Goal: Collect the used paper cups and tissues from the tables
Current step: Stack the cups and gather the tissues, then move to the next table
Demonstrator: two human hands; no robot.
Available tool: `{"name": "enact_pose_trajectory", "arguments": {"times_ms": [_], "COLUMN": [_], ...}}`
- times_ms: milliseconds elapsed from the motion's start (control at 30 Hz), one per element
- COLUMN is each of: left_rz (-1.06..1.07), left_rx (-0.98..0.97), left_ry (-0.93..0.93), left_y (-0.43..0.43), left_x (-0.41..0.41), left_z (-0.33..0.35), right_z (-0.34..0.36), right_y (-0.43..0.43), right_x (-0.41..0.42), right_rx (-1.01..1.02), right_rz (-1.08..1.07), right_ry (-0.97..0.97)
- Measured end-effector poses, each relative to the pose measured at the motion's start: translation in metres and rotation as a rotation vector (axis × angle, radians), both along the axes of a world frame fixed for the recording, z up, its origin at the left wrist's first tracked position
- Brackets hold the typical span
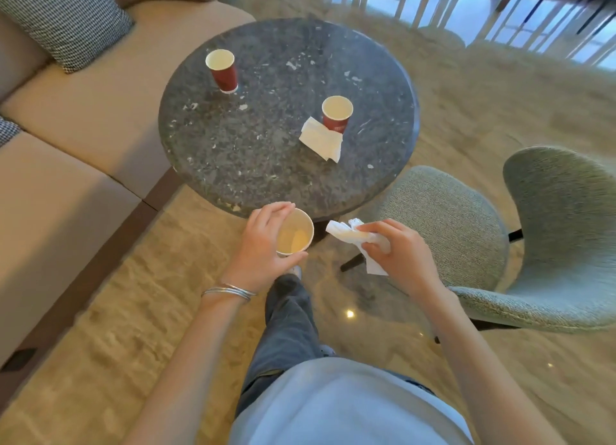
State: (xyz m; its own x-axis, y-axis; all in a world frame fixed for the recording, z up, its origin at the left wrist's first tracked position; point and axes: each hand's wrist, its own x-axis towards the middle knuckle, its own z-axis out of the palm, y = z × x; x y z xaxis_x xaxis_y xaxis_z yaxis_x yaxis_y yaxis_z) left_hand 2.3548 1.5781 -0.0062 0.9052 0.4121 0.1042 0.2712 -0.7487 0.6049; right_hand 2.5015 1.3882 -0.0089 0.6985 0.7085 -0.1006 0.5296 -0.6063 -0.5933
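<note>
**Cups and tissues left to pick up**

Both hands are full. The left hand [263, 241] is curled round a paper cup with a white rim [295, 233], fingers on one side and thumb on the other. The outside of that cup is hidden, so I cannot tell its colour. The right hand [396, 248] is closed tight on a crumpled white tissue [346, 233], and bits of it stick out. Cup and tissue are held in the air just off the near edge of the round dark speckled stone tabletop [253, 138]. They are side by side, not touching.

I think the job is about half done. The tissue looks ready to go into the cup. That would free the right hand to reach over to the right edge.

Cups: three. One is in the left hand. A tall red paper cup [224, 71] stands upright near the far left edge. A second red paper cup [336, 114] stands upright near the right edge.

Tissues: two. One is in the right hand. A folded white tissue [321, 139] lies flat against the bottom of the second red paper cup, on its near side.

A beige sofa [66, 138] sits by the left edge. A grey-green chair [466, 231] sits by the near right edge.
</note>
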Motion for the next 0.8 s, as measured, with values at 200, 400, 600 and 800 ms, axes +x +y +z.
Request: {"name": "enact_pose_trajectory", "arguments": {"times_ms": [200,400,600,800], "left_rz": [-0.100,-0.199,-0.201,-0.196], "left_rx": [0.019,0.068,-0.021,-0.063], "left_ry": [0.006,0.022,0.058,0.107], "left_y": [0.076,0.141,0.175,0.183], "left_x": [0.057,0.110,0.145,0.159], "left_z": [-0.004,-0.020,-0.049,-0.079], "right_z": [0.005,0.004,-0.010,-0.041], "right_y": [0.067,0.123,0.161,0.192], "right_x": [0.045,0.082,0.106,0.131], "right_rx": [-0.007,-0.030,-0.044,-0.042], "right_rz": [-0.112,-0.186,-0.243,-0.263], "right_ry": [-0.003,-0.031,-0.041,-0.065]}}
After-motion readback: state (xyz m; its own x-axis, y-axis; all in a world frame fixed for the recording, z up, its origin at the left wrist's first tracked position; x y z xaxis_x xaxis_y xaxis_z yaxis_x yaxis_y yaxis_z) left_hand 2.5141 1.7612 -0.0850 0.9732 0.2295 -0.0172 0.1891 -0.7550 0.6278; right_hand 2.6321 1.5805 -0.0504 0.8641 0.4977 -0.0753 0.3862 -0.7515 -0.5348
